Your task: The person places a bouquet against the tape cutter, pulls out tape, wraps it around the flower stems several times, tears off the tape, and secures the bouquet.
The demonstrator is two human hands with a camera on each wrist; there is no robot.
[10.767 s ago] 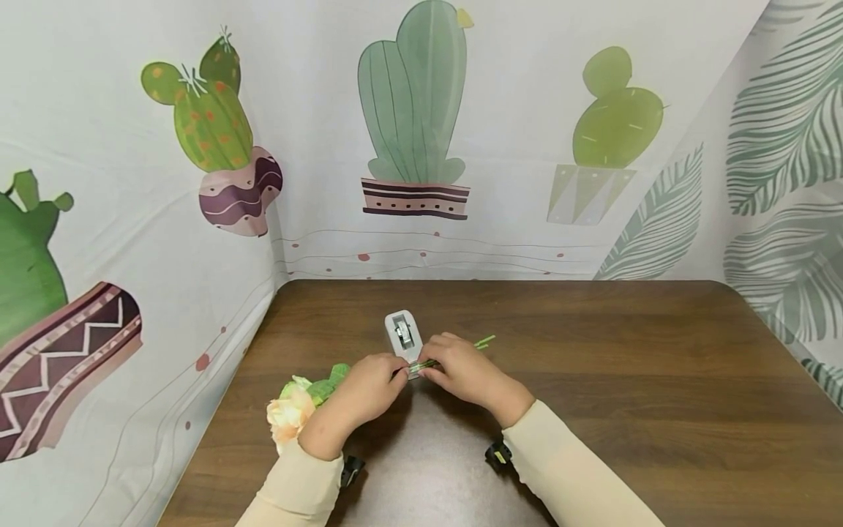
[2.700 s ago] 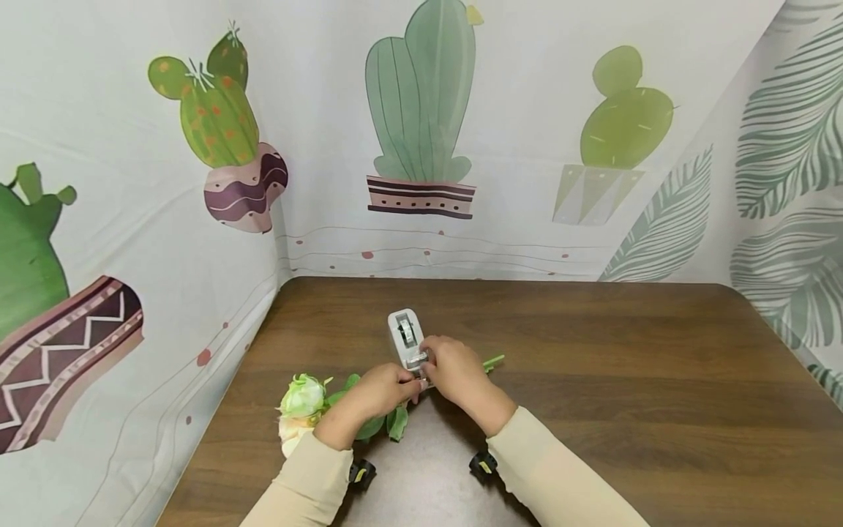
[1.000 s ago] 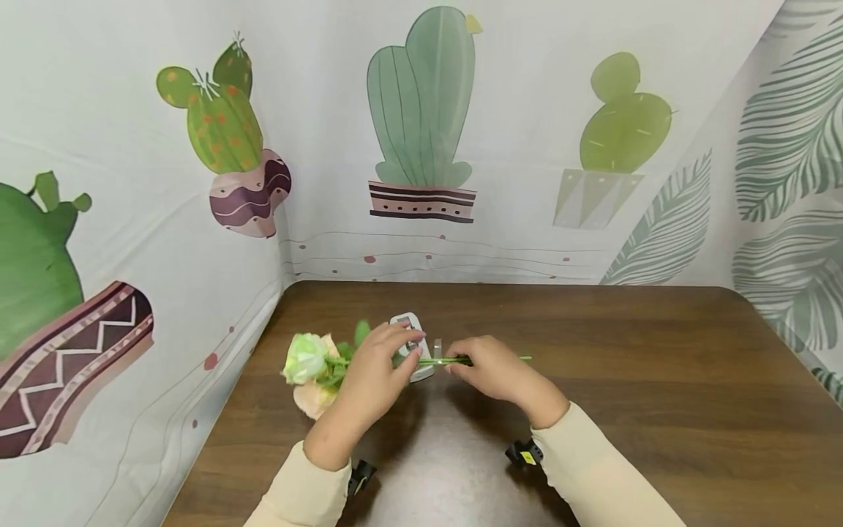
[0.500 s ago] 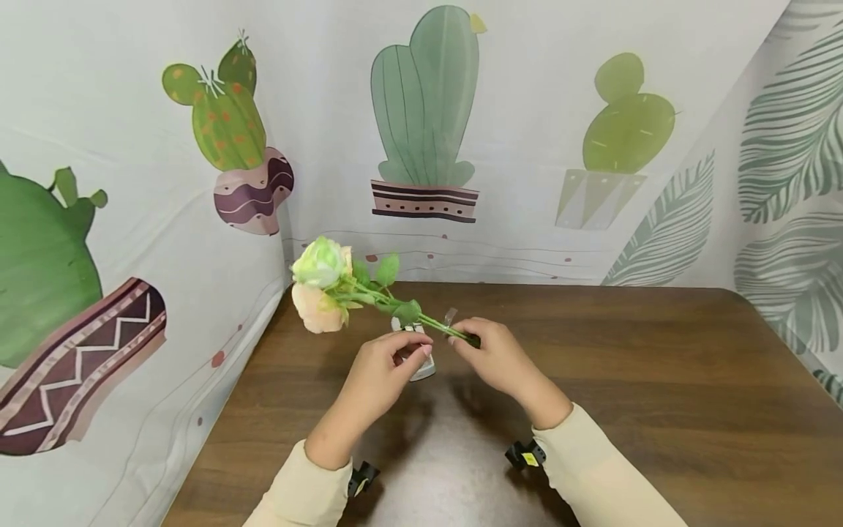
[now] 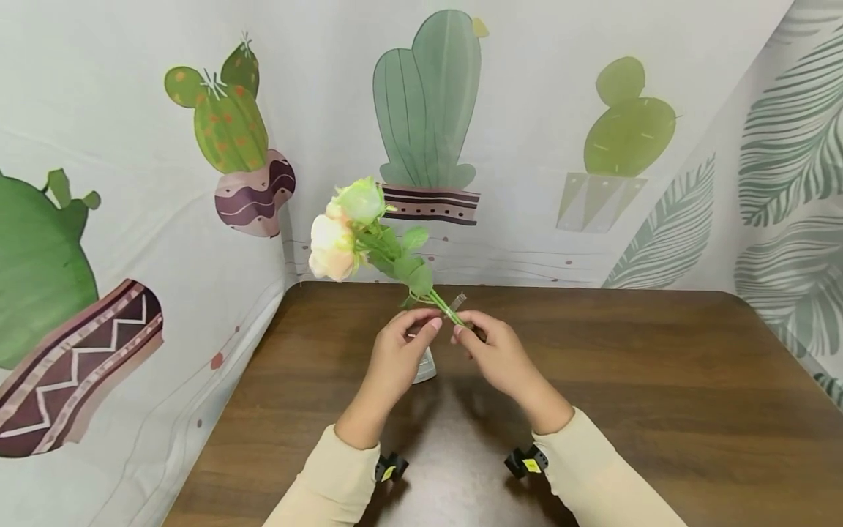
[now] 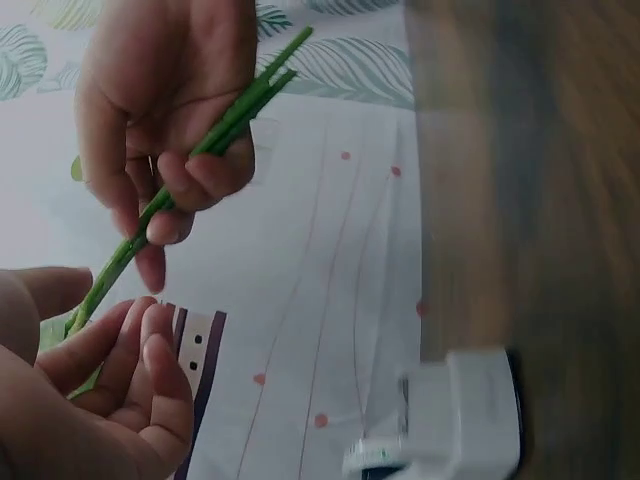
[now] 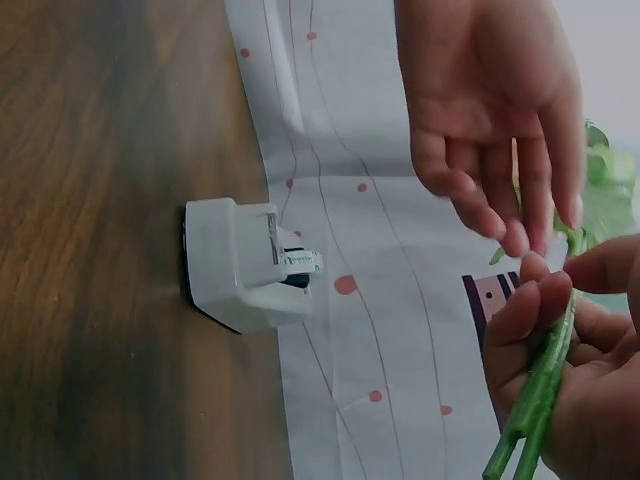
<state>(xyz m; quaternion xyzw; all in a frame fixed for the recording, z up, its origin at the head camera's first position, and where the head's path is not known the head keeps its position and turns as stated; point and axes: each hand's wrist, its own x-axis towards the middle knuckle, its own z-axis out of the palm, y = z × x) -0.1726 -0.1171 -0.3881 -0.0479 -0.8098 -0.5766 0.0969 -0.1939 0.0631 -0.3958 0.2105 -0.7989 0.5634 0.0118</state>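
Observation:
Two roses, one pale green (image 5: pixel 358 201) and one peach (image 5: pixel 331 249), are held up together over the table, blooms toward the upper left. Their green stems (image 7: pixel 540 395) lie side by side in my right hand (image 5: pixel 497 355), pinched between thumb and curled fingers. A short strip of clear tape (image 5: pixel 459 301) clings to the stems and sticks out to one side. Close by the stems is my left hand (image 5: pixel 398 355), its fingers loosely bent and thumb apart from them; I see no grip. Behind that hand a white tape dispenser (image 7: pixel 235 265) is partly hidden in the head view.
The brown wooden table (image 5: pixel 626 380) spreads under both arms. A white cloth (image 5: pixel 527 256) printed with cacti and leaves hangs along its back and left sides. A small black device (image 5: pixel 392 467) sits at the left wrist, another device (image 5: pixel 525 461) at the right.
The roses have risen from low over the dispenser and tilted upward, carried by my right hand. My left hand has let the stems slip from beside its fingers and moved slightly right, toward the tape.

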